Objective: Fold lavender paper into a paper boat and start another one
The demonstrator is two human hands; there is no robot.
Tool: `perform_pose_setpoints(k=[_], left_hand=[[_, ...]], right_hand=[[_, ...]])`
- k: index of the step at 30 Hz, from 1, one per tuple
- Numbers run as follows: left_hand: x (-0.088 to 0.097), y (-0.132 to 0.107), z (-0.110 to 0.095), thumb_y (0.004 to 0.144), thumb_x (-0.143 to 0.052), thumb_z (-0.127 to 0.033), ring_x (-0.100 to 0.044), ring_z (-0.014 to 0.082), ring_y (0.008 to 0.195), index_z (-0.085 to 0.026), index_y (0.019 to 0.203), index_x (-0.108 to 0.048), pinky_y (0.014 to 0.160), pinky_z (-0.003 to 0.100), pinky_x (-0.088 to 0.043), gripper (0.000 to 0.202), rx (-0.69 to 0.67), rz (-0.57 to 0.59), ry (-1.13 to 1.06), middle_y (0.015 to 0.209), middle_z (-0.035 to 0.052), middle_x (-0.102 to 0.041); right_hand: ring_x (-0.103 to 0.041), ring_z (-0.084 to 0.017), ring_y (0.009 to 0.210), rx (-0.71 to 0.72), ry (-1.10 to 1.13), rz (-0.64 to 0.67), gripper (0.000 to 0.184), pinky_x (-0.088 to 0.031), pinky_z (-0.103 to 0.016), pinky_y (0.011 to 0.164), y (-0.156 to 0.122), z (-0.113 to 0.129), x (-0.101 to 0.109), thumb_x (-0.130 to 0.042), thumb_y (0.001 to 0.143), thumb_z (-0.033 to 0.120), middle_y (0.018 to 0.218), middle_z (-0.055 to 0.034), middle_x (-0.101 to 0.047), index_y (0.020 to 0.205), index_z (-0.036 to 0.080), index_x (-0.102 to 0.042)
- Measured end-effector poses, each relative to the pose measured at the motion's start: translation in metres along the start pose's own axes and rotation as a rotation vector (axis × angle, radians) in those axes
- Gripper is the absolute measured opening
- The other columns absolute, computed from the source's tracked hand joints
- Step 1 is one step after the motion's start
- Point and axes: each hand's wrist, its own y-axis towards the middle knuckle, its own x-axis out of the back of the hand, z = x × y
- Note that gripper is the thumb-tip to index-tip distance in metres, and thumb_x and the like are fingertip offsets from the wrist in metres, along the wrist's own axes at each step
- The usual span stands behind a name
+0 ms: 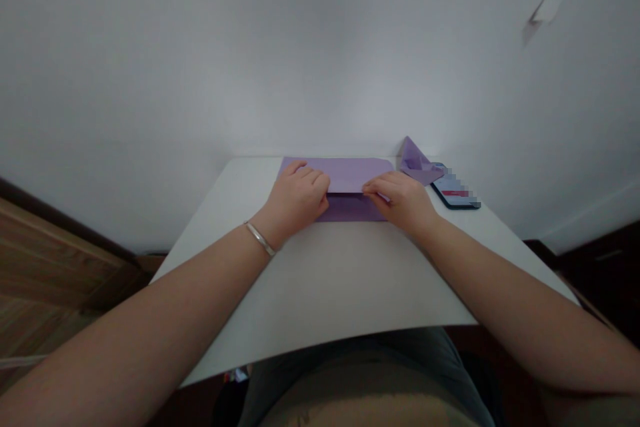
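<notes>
A sheet of purple paper (345, 173) lies on the white table, its near part folded so that a raised edge runs between my hands. Below that edge shows a darker purple layer (350, 208). My left hand (301, 193) grips the fold's left end with curled fingers, and a silver bangle is on that wrist. At the right end, my right hand (400, 197) pinches the edge between thumb and fingers. The fingertips of the left hand are partly hidden.
A folded purple paper shape (417, 163) stands at the back right, touching a phone (456, 188) that lies with its screen lit. The white table (340, 280) meets a pale wall (320, 47) behind. Wooden furniture (55, 267) is at the left.
</notes>
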Motion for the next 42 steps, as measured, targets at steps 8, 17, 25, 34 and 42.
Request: perform_pose_setpoints(k=[8, 17, 25, 34, 42], left_hand=[[-0.006, -0.002, 0.005, 0.079, -0.051, -0.017, -0.063, 0.0249, 0.079, -0.014, 0.080, -0.062, 0.093, 0.042, -0.043, 0.011, 0.062, 0.031, 0.002, 0.079, 0.0101, -0.068], [-0.010, -0.004, 0.011, 0.078, -0.053, -0.019, -0.065, 0.0257, 0.083, -0.015, 0.084, -0.064, 0.095, 0.043, -0.041, 0.013, 0.110, 0.112, -0.001, 0.080, 0.0110, -0.069], [-0.014, -0.007, 0.015, 0.082, -0.047, -0.025, -0.065, 0.0252, 0.079, -0.016, 0.088, -0.066, 0.077, 0.036, -0.046, 0.022, 0.396, 0.259, -0.161, 0.083, 0.0100, -0.070], [-0.026, -0.003, 0.010, 0.088, -0.041, -0.037, -0.063, 0.0201, 0.088, -0.017, 0.094, -0.066, 0.083, 0.034, -0.047, 0.033, 0.772, 0.007, -0.930, 0.095, 0.0071, -0.070], [-0.023, 0.007, 0.000, 0.073, -0.057, -0.021, -0.059, 0.0130, 0.067, -0.014, 0.111, -0.054, 0.061, 0.025, -0.046, 0.038, 1.006, -0.085, -1.350, 0.086, 0.0053, -0.065]], right_hand=[[-0.066, -0.020, 0.082, -0.008, -0.002, -0.021, 0.012, -0.050, -0.032, 0.074, -0.005, -0.010, 0.000, -0.057, 0.086, 0.019, 0.086, -0.0046, -0.074, 0.083, 0.019, -0.069], [-0.066, -0.021, 0.082, -0.047, 0.004, -0.031, 0.012, -0.051, -0.034, 0.075, -0.009, -0.018, -0.004, -0.057, 0.085, 0.020, 0.086, -0.0042, -0.074, 0.083, 0.021, -0.069], [-0.067, -0.021, 0.081, -0.119, 0.047, -0.079, 0.011, -0.052, -0.035, 0.076, -0.012, -0.023, -0.004, -0.059, 0.085, 0.022, 0.084, -0.0048, -0.073, 0.081, 0.021, -0.069], [-0.067, -0.021, 0.086, -0.156, 0.137, -0.056, 0.011, -0.052, -0.038, 0.081, -0.012, -0.023, -0.008, -0.059, 0.083, 0.020, 0.089, -0.0045, -0.074, 0.085, 0.021, -0.069], [-0.064, -0.020, 0.103, -0.007, 0.232, 0.047, 0.012, -0.050, -0.040, 0.090, -0.011, -0.024, -0.011, -0.060, 0.081, 0.014, 0.110, -0.0064, -0.071, 0.086, 0.022, -0.069]])
